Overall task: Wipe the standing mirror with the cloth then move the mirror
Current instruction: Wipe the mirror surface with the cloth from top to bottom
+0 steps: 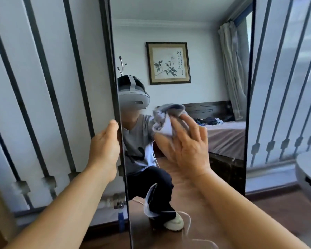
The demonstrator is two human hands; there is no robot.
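At the far left we see a wall panel (43,87) of pale slats and dark bars; before it our left hand (104,150) grips the mirror's dark left edge, thumb on the near side, the other fingers hidden behind the frame; just below, near the floor, a metal valve (118,200) juts out beside the frame. The standing mirror (214,42) rises upright through the middle of the view, its glass reflecting a framed painting, a curtain and a bed; our right hand (185,146) lies flat on the glass with fingers spread wide and straight, pressing the cloth (166,121), a grey and white bundle bunched under and above the fingertips, against the mirror's middle; the hand looks blurred. To the right of the mirror the slatted panel runs on; at the far right edge sits a rounded white object (309,169) on the wooden floor (276,209).
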